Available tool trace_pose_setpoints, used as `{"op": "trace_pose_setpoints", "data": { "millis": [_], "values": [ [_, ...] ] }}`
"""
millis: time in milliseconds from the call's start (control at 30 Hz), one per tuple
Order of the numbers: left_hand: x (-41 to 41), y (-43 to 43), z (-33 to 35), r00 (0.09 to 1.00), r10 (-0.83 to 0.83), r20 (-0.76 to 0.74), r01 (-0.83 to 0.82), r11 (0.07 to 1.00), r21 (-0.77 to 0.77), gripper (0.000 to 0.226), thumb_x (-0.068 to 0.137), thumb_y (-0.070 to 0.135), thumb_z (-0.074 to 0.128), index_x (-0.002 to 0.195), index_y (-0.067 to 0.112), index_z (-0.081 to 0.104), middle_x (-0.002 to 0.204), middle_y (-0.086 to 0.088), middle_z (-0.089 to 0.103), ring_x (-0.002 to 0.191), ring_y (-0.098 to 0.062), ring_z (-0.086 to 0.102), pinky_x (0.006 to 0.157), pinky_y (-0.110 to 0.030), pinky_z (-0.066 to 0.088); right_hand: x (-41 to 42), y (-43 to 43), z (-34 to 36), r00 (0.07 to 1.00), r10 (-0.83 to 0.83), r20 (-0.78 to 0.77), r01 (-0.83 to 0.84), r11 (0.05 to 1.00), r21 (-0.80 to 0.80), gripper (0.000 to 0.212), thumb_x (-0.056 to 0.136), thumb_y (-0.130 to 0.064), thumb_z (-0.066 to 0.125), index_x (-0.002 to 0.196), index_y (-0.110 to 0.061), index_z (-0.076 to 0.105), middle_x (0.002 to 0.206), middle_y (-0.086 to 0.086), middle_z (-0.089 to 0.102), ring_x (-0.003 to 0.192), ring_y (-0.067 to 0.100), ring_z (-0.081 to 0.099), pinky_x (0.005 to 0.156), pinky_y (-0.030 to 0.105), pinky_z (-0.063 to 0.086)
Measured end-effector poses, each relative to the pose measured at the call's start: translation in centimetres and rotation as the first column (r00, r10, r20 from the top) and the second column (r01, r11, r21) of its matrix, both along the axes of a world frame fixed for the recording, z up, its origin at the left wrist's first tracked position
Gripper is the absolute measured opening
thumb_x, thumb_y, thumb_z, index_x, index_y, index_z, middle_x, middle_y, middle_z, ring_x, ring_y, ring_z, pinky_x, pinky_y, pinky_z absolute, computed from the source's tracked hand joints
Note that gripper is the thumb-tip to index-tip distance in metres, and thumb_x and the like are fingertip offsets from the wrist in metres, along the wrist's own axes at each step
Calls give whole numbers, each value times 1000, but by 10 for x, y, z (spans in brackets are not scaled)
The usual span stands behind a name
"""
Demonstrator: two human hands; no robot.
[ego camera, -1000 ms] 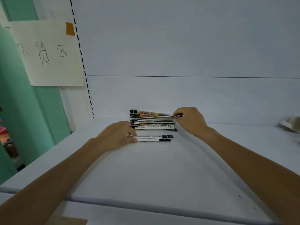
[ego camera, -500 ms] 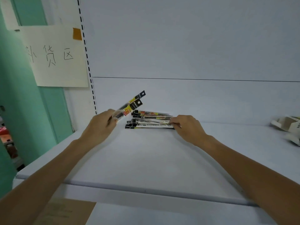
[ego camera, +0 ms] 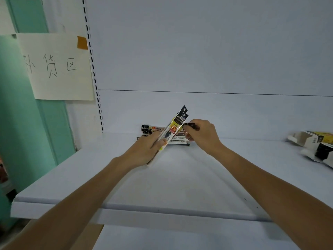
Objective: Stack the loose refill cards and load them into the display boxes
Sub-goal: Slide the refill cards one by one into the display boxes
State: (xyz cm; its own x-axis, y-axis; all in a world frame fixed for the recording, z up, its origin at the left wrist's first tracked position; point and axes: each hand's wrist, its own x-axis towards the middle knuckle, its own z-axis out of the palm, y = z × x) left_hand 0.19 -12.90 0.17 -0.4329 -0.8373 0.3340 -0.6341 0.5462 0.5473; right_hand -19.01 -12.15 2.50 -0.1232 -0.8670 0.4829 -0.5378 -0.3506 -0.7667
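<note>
1. Paper sheet (ego camera: 57, 67), cream, fixed up at the left by a strip of orange tape (ego camera: 82, 42): three large handwritten characters in dark pen, 补货区. The first is partly blurred.
2. Refill cards (ego camera: 175, 127), gripped at a tilt in the left hand (ego camera: 146, 150): black header with the white brand mark M&G. The red label below it has characters too small to read.
3. Single card (ego camera: 191, 125), pinched by the right hand (ego camera: 201, 136): dark end, print not legible.
4. Loose cards (ego camera: 150, 128) lying on the shelf (ego camera: 162, 186): black, red and yellow print, none legible.
5. Display boxes (ego camera: 313, 143), at the right: dark print on white and yellow panels, too blurred to read.
</note>
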Motion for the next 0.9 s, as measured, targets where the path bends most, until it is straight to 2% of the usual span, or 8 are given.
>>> {"op": "trace_pose_setpoints", "data": {
  "millis": [167, 300, 433, 633, 700, 767, 833, 900],
  "values": [
    [-13, 13, -4, 983, -43, -178, 69, 987, 144, 29, 98, 28, 40, 126, 23, 45, 88, 10, 64, 71, -2, 64, 66, -17, 45, 0, 4, 2, 999, -23, 27, 22, 1000, 21, 20, 87, -14, 59, 84, 5, 63, 78, 17, 67, 49, 3, 59, 60, 33, 51],
    [-25, 19, -4, 931, 16, -364, 60, 979, 196, 22, 97, 25, 43, 117, 22, 51, 99, 6, 62, 93, -11, 58, 75, -19, 43, 2, 3, -3, 987, -53, 149, 34, 991, 132, 29, 86, -23, 62, 107, -5, 53, 98, 10, 63, 79, 18, 62, 66, 31, 52],
    [-30, 19, -1, 772, 97, -628, 124, 946, 299, 25, 97, 26, 45, 120, 22, 55, 112, 4, 63, 105, -12, 58, 87, -24, 45, 5, 11, -4, 949, 120, 291, -241, 871, 428, 44, 87, -45, 56, 120, -17, 52, 116, 3, 59, 101, 15, 57, 88, 36, 48],
    [-35, 42, -8, 979, -18, -203, 74, 959, 272, 36, 98, 40, 32, 101, 17, 60, 98, 1, 65, 94, -16, 61, 81, -25, 47, 33, 24, -7, 943, 293, 158, -327, 905, 274, 15, 95, -23, 48, 86, -16, 58, 90, 6, 69, 78, 15, 62, 76, 28, 52],
    [-30, 46, -5, 997, 81, -13, -79, 991, 107, 38, 96, 44, 35, 84, 19, 63, 85, 2, 67, 84, -17, 62, 78, -29, 47, 28, 25, -2, 976, 218, -5, -212, 957, 200, 15, 95, -25, 46, 83, -22, 54, 76, 0, 68, 67, 11, 62, 70, 28, 52],
    [-25, 50, 1, 973, 226, -52, -232, 937, -260, 30, 88, 40, 44, 69, 21, 57, 64, 12, 58, 66, -13, 55, 61, -27, 40, 17, 26, -1, 967, 193, -164, -169, 975, 147, 14, 93, -29, 50, 79, -25, 51, 67, -2, 62, 53, 9, 55, 53, 23, 47],
    [-21, 51, 10, 975, 183, -123, -218, 730, -648, 19, 76, 36, 47, 74, 19, 56, 69, 13, 54, 67, -12, 49, 58, -22, 34, 8, 26, -6, 898, 159, -410, -100, 982, 161, 19, 88, -36, 59, 75, -28, 48, 65, -8, 53, 53, 7, 47, 50, 22, 37],
    [-20, 45, 13, 981, 186, 61, -49, 533, -845, 35, 70, 35, 51, 96, 13, 57, 97, 0, 60, 92, -18, 50, 74, -26, 38, 5, 27, -14, 759, 127, -639, -34, 987, 156, 30, 83, -38, 65, 70, -25, 41, 67, -10, 45, 60, 11, 44, 51, 23, 31]
  ]
}}
